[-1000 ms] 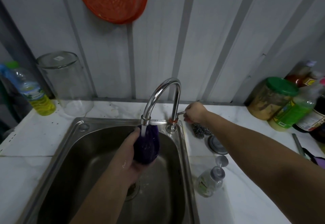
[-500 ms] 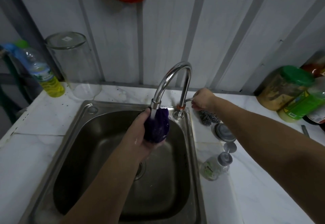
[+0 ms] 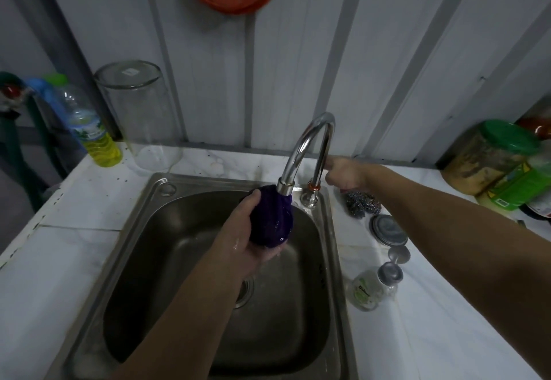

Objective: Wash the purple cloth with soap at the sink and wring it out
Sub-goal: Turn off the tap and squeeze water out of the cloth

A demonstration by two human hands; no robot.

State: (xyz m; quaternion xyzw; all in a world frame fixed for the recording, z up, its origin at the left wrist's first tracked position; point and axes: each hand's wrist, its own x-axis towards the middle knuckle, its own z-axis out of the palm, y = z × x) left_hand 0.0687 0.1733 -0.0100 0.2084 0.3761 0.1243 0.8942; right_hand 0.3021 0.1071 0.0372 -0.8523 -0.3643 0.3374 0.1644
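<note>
The purple cloth (image 3: 272, 221) is bunched into a wet ball right under the spout of the chrome faucet (image 3: 310, 147), touching the nozzle. My left hand (image 3: 244, 236) cups it from below and from the left, over the steel sink (image 3: 167, 230). My right hand (image 3: 343, 172) reaches behind the faucet's stem and is closed on the small tap handle, which the hand hides. A small clear soap bottle (image 3: 368, 288) with a metal pump stands on the counter right of the sink.
A steel wool scrubber (image 3: 362, 202) and a round metal lid (image 3: 387, 229) lie right of the faucet. Jars and green bottles (image 3: 501, 165) crowd the back right. An upturned glass jar (image 3: 137, 117) and a yellow-liquid bottle (image 3: 95, 135) stand back left.
My left hand has lifted the cloth up against the spout. My right hand has moved further behind the faucet stem at the handle. The camera view shifted downward.
</note>
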